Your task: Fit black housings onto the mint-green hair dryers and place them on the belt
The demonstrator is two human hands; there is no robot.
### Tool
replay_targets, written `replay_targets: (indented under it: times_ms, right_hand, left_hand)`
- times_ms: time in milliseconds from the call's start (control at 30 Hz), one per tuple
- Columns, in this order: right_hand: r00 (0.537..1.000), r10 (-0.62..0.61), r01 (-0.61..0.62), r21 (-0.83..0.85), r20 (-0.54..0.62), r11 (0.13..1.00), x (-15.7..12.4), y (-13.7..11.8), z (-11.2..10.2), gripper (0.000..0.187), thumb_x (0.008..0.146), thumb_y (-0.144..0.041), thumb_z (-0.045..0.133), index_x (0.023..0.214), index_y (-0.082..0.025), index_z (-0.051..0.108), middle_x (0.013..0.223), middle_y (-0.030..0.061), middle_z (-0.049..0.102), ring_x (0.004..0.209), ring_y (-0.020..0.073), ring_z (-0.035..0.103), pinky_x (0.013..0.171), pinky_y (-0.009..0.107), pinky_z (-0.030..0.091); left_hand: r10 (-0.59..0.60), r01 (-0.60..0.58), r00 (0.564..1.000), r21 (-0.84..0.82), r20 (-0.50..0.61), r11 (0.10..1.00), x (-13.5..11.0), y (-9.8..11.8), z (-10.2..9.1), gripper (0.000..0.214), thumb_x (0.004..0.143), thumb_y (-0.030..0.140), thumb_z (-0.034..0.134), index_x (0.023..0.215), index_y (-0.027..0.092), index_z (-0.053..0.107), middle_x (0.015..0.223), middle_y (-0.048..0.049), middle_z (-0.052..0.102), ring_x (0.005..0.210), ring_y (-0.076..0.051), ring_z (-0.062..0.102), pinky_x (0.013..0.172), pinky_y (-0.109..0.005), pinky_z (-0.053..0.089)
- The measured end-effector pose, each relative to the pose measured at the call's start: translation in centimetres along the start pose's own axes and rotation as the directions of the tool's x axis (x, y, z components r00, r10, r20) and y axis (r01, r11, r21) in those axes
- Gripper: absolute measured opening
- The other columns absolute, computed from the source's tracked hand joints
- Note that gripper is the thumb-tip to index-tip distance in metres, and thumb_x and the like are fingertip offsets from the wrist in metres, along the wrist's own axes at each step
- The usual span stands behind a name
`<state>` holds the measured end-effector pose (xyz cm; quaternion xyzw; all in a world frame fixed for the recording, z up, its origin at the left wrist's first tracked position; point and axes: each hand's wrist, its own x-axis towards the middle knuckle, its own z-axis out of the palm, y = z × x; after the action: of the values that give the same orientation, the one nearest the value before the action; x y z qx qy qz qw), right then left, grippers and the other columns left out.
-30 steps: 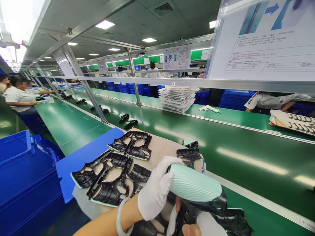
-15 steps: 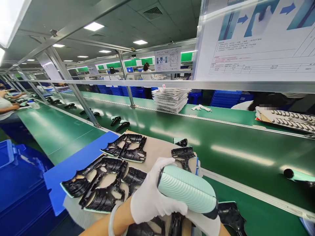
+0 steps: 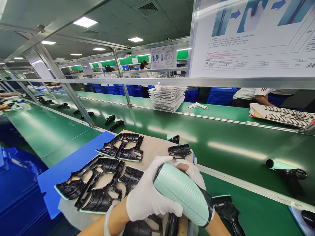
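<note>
Both my gloved hands hold a mint-green ribbed gun-shaped housing (image 3: 183, 195) with black trim, low in the middle of the view. My left hand (image 3: 147, 196) wraps round its near end. My right hand (image 3: 193, 173) grips it from behind, fingers curled over the top. Under them lies a cardboard sheet (image 3: 155, 149) carrying several black plastic shell halves (image 3: 98, 183). Another black shell (image 3: 225, 208) lies just right of the hands.
A green conveyor belt (image 3: 221, 144) runs past with an assembled mint and black unit (image 3: 286, 168) on it at right and more units (image 3: 113, 122) farther left. A stack of bags (image 3: 167, 96), blue crates (image 3: 14, 183) and other people are around.
My right hand has come up from below and now grips the housing's far side. The housing has tilted. The view has panned right, and the unit on the belt has come further into view.
</note>
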<state>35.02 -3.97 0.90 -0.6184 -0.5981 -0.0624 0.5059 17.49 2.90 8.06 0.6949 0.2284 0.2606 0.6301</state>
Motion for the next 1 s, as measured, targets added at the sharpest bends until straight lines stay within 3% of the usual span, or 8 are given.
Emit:
replay_targets:
  times_ms: [133, 233, 367, 500, 600, 800, 900, 1000]
  right_hand:
    - [0.997, -0.033, 0.027, -0.079, -0.072, 0.996, 1.1, 1.3, -1.1, 0.019, 0.089, -0.028, 0.047, 0.094, -0.027, 0.066, 0.103, 0.0023, 0.073, 0.102, 0.021, 0.067, 0.089, 0.036, 0.054]
    - [0.988, -0.044, 0.021, -0.157, -0.146, 0.987, 1.2, 2.1, -0.8, 0.022, 0.092, -0.033, 0.047, 0.102, -0.026, 0.066, 0.108, 0.0052, 0.072, 0.106, 0.0238, 0.067, 0.095, 0.043, 0.051]
    - [0.954, -0.144, 0.052, -0.325, -0.264, 0.944, 1.2, 1.6, -1.0, 0.021, 0.095, -0.03, 0.049, 0.112, -0.024, 0.06, 0.107, 0.0068, 0.072, 0.111, 0.0253, 0.064, 0.105, 0.049, 0.043]
    - [0.929, -0.256, 0.098, -0.489, -0.268, 0.867, 1.9, 0.2, -2.1, 0.019, 0.094, -0.024, 0.053, 0.112, -0.022, 0.057, 0.103, 0.0083, 0.071, 0.109, 0.0262, 0.064, 0.107, 0.049, 0.041]
    - [0.868, -0.394, 0.156, -0.585, -0.303, 0.796, 2.5, -0.7, -3.0, 0.021, 0.089, -0.019, 0.061, 0.108, -0.025, 0.057, 0.099, 0.0055, 0.068, 0.104, 0.0245, 0.064, 0.105, 0.05, 0.043]
    - [0.731, -0.679, 0.399, -0.764, -0.069, 0.507, 2.7, -1.7, -4.8, 0.043, 0.068, 0.0, 0.075, 0.097, -0.025, 0.057, 0.108, 0.0098, 0.06, 0.115, 0.0308, 0.054, 0.098, 0.065, 0.042]
    - [0.655, -0.755, 0.452, -0.785, -0.03, 0.424, 2.4, -1.1, -5.1, 0.04, 0.066, -0.003, 0.075, 0.096, -0.027, 0.063, 0.114, 0.0095, 0.059, 0.119, 0.0319, 0.052, 0.1, 0.068, 0.037]
    - [0.614, -0.789, 0.479, -0.784, -0.023, 0.395, 2.3, -0.3, -4.9, 0.039, 0.064, -0.007, 0.077, 0.095, -0.028, 0.065, 0.12, 0.0082, 0.059, 0.119, 0.0324, 0.053, 0.101, 0.068, 0.036]
  left_hand:
    - [-0.107, 0.107, 0.994, 0.012, 0.025, 0.994, -0.1, 0.4, 0.1, 0.106, 0.034, 0.023, 0.099, 0.128, 0.03, 0.051, 0.117, -0.0038, 0.057, 0.074, -0.016, 0.058, 0.049, -0.02, 0.049]
    - [-0.109, 0.11, 0.993, -0.014, 0.053, 0.994, 0.1, 0.8, 0.1, 0.105, 0.036, 0.022, 0.098, 0.129, 0.031, 0.05, 0.121, -0.004, 0.056, 0.074, -0.016, 0.06, 0.045, -0.02, 0.048]
    - [-0.073, 0.073, 0.996, 0.017, 0.041, 0.997, 0.3, 0.9, 0.0, 0.107, 0.033, 0.02, 0.099, 0.129, 0.03, 0.051, 0.123, -0.0038, 0.055, 0.09, -0.022, 0.062, 0.062, -0.025, 0.056]
    - [-0.078, 0.075, 0.996, 0.059, 0.037, 0.995, 0.3, 0.6, -0.1, 0.114, 0.035, 0.026, 0.099, 0.136, 0.027, 0.047, 0.124, -0.008, 0.056, 0.097, -0.027, 0.062, 0.077, -0.034, 0.057]
    - [-0.035, 0.029, 0.998, 0.115, 0.046, 0.993, 0.4, 0.5, -0.2, 0.116, 0.034, 0.032, 0.1, 0.137, 0.027, 0.047, 0.126, -0.0088, 0.055, 0.11, -0.033, 0.058, 0.095, -0.042, 0.051]
    - [0.008, -0.016, 0.998, 0.14, 0.061, 0.99, 0.8, 0.4, -0.7, 0.109, 0.038, 0.036, 0.099, 0.136, 0.027, 0.05, 0.13, -0.0081, 0.054, 0.119, -0.034, 0.053, 0.106, -0.044, 0.042]
    - [0.09, -0.103, 0.993, 0.17, 0.082, 0.98, 0.8, 0.2, -1.0, 0.088, 0.061, 0.05, 0.088, 0.137, 0.026, 0.05, 0.131, -0.0084, 0.055, 0.121, -0.032, 0.053, 0.105, -0.041, 0.043]
    - [0.22, -0.231, 0.973, 0.219, 0.075, 0.948, 0.8, -0.2, -1.3, 0.05, 0.097, 0.052, 0.046, 0.137, 0.022, 0.052, 0.128, -0.009, 0.059, 0.12, -0.026, 0.054, 0.108, -0.038, 0.04]
